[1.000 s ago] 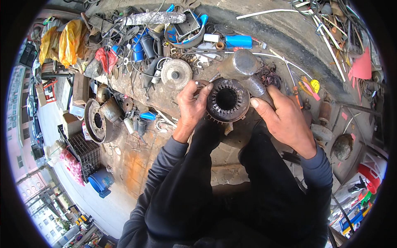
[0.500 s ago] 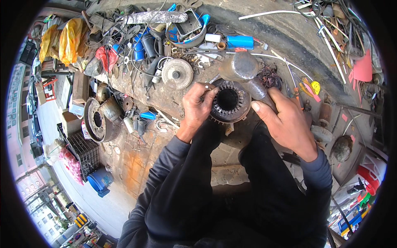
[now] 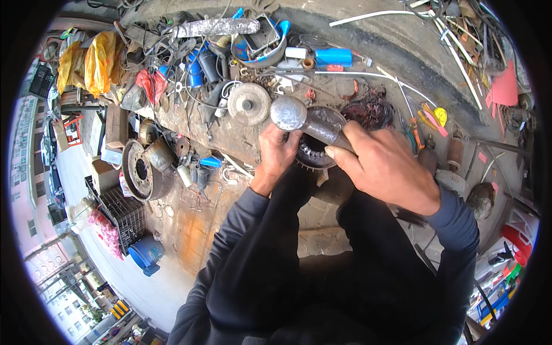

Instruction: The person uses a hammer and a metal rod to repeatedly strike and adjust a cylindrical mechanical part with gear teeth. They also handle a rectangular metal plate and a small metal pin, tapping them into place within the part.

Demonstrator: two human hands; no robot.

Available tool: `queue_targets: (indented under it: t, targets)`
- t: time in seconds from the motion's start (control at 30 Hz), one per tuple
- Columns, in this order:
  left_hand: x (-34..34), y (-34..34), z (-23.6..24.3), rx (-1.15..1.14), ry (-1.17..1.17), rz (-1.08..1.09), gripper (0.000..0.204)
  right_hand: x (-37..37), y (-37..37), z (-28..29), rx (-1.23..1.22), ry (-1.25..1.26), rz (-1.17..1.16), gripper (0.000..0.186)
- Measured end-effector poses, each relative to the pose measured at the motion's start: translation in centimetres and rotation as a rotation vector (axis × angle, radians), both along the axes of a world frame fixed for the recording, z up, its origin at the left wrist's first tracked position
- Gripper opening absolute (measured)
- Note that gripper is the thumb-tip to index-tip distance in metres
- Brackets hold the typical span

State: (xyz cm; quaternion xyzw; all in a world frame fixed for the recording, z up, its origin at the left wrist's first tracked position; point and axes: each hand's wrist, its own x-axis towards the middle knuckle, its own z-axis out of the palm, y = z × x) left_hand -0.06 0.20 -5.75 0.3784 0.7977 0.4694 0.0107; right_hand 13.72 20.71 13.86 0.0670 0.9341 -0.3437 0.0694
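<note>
A dark round motor stator [image 3: 315, 150] with a toothed inner bore lies on the stained ground in front of me. My left hand [image 3: 277, 150] grips its left rim. My right hand [image 3: 384, 167] is closed on the handle of a grey metal hammer [image 3: 303, 118], whose rounded head hangs over the stator's upper left edge. Part of the stator is hidden behind the hammer and my fingers. A tangle of reddish copper wire [image 3: 368, 110] lies just beyond it.
A silvery disc [image 3: 248, 103] lies left of the stator. Scrap crowds the far side: blue cylinders [image 3: 333, 56], a blue-rimmed housing [image 3: 261, 40], white rods [image 3: 379, 14], yellow bags [image 3: 86, 64]. A rusty drum [image 3: 140, 169], black crate [image 3: 123, 213] and blue tub [image 3: 146, 254] stand at left.
My right hand has picked up the hammer and brought its head over the stator. My left hand stays on the stator's left rim.
</note>
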Motion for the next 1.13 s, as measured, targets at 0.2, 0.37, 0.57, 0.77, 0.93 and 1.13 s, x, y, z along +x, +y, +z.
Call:
queue_targets:
  t: [0.2,0.37,0.57,0.77,0.93,1.13]
  targets:
    - [0.3,1.0,-0.4,0.424,-0.836,0.014,0.016,1.5,-0.8,0.9,-0.144,0.256,-0.036,0.031]
    - [-0.5,1.1,1.1,0.106,-0.054,-0.009,0.021,-0.5,-0.3,-2.7,0.061,0.048,-0.031,0.034]
    - [-0.4,0.8,2.6,-0.018,-0.178,-0.065,0.015,1.4,0.1,-1.6,-0.169,0.001,-0.216,0.03]
    - [0.1,-0.7,4.0,0.102,-0.204,-0.056,0.004,3.0,0.3,-2.1,-0.289,0.164,-0.289,0.031]
    - [0.8,-1.3,3.5,0.06,-0.199,-0.038,0.005,3.5,0.5,-2.8,-0.257,0.165,-0.283,0.032]
    - [0.5,-1.5,2.3,0.011,-0.14,-0.091,0.008,3.4,0.3,-2.0,-0.283,0.138,-0.277,0.033]
